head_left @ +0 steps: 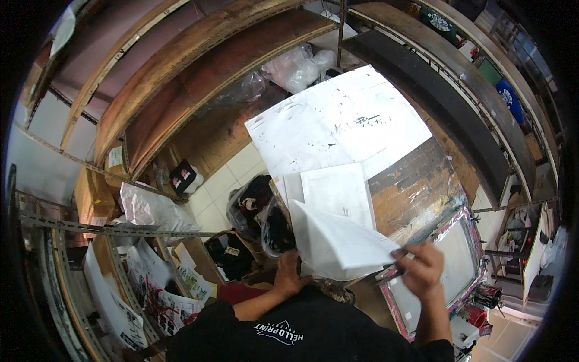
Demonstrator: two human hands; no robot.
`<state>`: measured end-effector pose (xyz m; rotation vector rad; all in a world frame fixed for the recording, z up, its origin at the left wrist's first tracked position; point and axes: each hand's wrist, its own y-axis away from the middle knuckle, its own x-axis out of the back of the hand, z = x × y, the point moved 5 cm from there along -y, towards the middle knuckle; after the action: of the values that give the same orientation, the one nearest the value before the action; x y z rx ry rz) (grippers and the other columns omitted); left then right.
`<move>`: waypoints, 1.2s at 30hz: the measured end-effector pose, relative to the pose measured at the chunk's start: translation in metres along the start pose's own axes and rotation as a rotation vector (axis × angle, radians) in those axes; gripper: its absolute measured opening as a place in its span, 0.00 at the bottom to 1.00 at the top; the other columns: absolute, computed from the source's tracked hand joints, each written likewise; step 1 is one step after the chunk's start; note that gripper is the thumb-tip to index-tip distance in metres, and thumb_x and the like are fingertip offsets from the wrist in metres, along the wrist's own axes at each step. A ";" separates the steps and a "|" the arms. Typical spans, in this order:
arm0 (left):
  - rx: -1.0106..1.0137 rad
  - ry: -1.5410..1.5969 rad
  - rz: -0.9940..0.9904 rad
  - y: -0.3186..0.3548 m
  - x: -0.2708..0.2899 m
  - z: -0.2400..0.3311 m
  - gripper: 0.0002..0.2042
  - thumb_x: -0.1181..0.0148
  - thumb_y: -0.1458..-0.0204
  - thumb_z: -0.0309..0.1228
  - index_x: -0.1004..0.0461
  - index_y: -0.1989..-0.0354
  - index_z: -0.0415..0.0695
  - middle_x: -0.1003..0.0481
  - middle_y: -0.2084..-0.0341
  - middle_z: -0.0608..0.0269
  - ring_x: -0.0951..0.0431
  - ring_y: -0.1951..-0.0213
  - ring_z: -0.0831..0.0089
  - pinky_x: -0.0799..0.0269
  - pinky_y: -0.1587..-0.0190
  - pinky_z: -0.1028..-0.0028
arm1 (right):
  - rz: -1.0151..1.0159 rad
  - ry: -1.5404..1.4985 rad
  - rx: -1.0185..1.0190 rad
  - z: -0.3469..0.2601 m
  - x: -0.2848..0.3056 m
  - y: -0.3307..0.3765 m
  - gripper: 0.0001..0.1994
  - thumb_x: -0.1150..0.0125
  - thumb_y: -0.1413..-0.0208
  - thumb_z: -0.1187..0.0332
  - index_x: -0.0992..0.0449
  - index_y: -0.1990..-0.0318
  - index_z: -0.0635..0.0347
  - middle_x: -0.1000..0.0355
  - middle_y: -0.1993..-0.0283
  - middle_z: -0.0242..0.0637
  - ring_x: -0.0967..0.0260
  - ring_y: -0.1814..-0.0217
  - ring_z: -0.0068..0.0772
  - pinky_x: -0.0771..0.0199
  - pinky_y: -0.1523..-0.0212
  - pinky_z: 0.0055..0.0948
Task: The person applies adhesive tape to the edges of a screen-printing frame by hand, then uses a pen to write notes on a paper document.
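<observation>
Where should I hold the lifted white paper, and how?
I'd pinch the paper at its right corner, coming from the right, where the right hand is. That corner looks raised, so its thin edge should be easy to grip from above and below.

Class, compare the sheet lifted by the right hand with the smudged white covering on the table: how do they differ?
The lifted sheet is bent and raised by the right hand; the white covering lies flat on the table. The white covering is larger and bears dark smudges; the lifted sheet is smaller and looks cleaner. Both are white.
</observation>
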<state>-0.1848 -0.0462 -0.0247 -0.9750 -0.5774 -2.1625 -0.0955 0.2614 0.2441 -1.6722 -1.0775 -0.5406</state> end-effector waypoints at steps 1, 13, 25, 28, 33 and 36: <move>0.098 0.112 0.008 0.003 -0.012 -0.013 0.43 0.24 0.55 0.39 0.43 0.35 0.36 0.33 0.44 0.36 0.32 0.39 0.44 0.35 0.38 0.49 | -0.065 -0.075 -0.005 -0.004 -0.011 0.006 0.15 0.26 0.69 0.78 0.15 0.69 0.49 0.23 0.67 0.30 0.30 0.75 0.32 0.34 0.75 0.31; 0.309 0.395 -0.029 0.017 -0.054 -0.022 0.31 0.36 0.41 0.30 0.51 0.38 0.35 0.27 0.52 0.29 0.23 0.46 0.40 0.27 0.45 0.53 | -0.528 -0.311 -0.104 0.001 -0.140 0.091 0.18 0.25 0.59 0.72 0.16 0.56 0.48 0.24 0.62 0.31 0.24 0.60 0.36 0.22 0.66 0.35; 0.297 0.588 0.129 0.031 -0.065 -0.045 0.18 0.41 0.46 0.19 0.27 0.45 0.38 0.24 0.50 0.46 0.23 0.44 0.49 0.30 0.40 0.61 | -0.116 -0.248 -0.358 0.030 -0.098 0.054 0.18 0.28 0.61 0.80 0.17 0.59 0.55 0.24 0.63 0.40 0.23 0.63 0.45 0.22 0.64 0.38; 0.236 0.526 0.052 0.043 -0.062 -0.050 0.19 0.37 0.45 0.23 0.25 0.43 0.41 0.23 0.48 0.47 0.22 0.43 0.57 0.26 0.44 0.63 | 0.056 -0.107 -0.203 0.013 -0.061 0.045 0.17 0.29 0.65 0.82 0.18 0.63 0.58 0.27 0.67 0.39 0.26 0.68 0.42 0.27 0.70 0.36; 0.388 0.698 -0.157 0.055 -0.079 -0.079 0.17 0.36 0.40 0.29 0.23 0.43 0.41 0.19 0.51 0.51 0.20 0.49 0.69 0.22 0.51 0.67 | -0.069 -0.186 0.053 -0.030 -0.052 0.075 0.13 0.23 0.59 0.72 0.18 0.64 0.47 0.26 0.69 0.27 0.31 0.74 0.29 0.34 0.78 0.30; 0.465 0.592 -0.142 0.051 -0.071 -0.074 0.14 0.37 0.39 0.29 0.21 0.46 0.39 0.18 0.55 0.53 0.19 0.53 0.71 0.22 0.53 0.69 | -0.338 -0.240 0.006 -0.036 -0.080 0.105 0.17 0.26 0.56 0.72 0.17 0.56 0.46 0.25 0.62 0.30 0.26 0.65 0.32 0.28 0.73 0.33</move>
<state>-0.1480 -0.0976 -0.1198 -0.0364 -0.8110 -2.1491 -0.0406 0.1893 0.1414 -1.5859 -1.5520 -0.5583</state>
